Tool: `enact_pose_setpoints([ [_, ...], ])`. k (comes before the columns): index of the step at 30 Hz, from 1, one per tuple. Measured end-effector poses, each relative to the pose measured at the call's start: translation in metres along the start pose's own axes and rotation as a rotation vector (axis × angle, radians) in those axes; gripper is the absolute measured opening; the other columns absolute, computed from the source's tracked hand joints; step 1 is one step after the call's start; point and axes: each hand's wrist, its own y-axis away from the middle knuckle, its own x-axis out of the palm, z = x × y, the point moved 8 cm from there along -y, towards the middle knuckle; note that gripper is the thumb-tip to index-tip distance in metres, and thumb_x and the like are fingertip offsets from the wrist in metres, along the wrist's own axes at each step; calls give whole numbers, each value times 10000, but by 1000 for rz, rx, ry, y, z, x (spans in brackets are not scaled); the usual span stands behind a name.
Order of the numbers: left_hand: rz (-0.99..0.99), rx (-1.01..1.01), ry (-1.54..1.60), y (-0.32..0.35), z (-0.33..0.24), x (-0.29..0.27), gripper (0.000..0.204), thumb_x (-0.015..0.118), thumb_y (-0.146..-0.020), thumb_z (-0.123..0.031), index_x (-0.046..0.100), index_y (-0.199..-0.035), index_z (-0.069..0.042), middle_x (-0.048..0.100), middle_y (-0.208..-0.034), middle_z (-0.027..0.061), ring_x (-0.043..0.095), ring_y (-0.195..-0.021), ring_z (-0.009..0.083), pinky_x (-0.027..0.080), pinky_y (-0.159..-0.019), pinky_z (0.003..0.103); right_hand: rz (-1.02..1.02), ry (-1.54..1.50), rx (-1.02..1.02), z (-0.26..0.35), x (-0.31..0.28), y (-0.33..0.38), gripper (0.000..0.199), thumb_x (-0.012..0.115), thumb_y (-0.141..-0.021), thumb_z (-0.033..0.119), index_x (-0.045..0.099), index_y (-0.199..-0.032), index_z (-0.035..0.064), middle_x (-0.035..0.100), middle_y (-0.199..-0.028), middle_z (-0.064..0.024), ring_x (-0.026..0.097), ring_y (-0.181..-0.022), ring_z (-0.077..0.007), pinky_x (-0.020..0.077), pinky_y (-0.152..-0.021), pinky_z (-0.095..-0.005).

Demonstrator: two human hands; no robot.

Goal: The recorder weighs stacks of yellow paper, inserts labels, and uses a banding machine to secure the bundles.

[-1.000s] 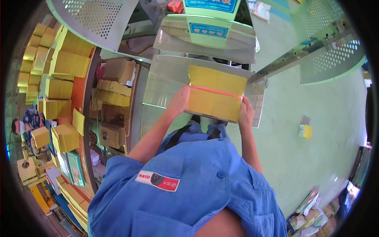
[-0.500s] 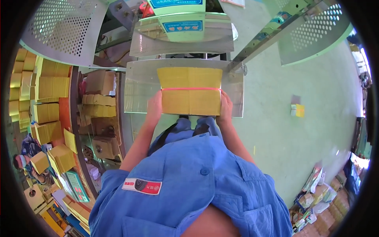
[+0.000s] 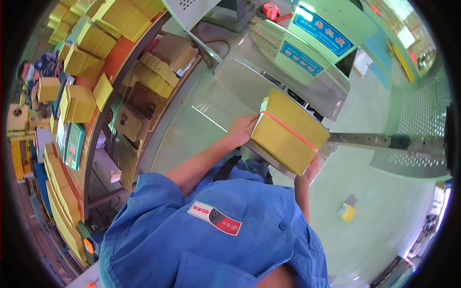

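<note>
The pink strap already runs across my yellow cardboard bundle, which I have over the machine's metal plate, my left hand pinching one end, my right hand clasping the other, release not yet done.

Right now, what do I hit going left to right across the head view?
Teal keypad panel → yellow cardboard on the shelf → left hand → pink-strapped yellow cardboard bundle → yellow-and-white scrap on the floor → right-side perforated metal panel.
</note>
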Motion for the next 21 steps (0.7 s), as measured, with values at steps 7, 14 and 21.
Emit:
enact_pose_setpoints([
  [7, -64, -35, -130, 3, 4, -4, 321, 492, -936, -265, 607, -1120, -28, 643, -1037, 192, 609, -1003, 336, 480, -866, 393, 105, -115, 95, -40, -13, -19, 245, 529, -920, 120, 580, -1127, -1, 616, -1019, -58, 569, -920, -126, 463, -799, -270],
  [14, 1, -23, 55, -35, 18, -23, 337, 501, -876, -122, 590, -1186, -26, 640, -1053, 153, 619, -1010, 294, 480, -902, 368, -31, -99, 190, -50, -62, -28, 297, 531, -940, 132, 549, -1196, -16, 582, -1177, -104, 582, -1029, -172, 494, -846, -307],
  [21, 45, 102, -11, -62, 3, 5, 358, 538, -851, -69, 585, -1203, -28, 608, -1123, 148, 606, -1051, 291, 478, -917, 347, -4, -86, 169, 20, -14, -29, 471, 467, -992, 264, 425, -1383, 6, 481, -1352, -133, 472, -1236, -226, 389, -996, -327],
])
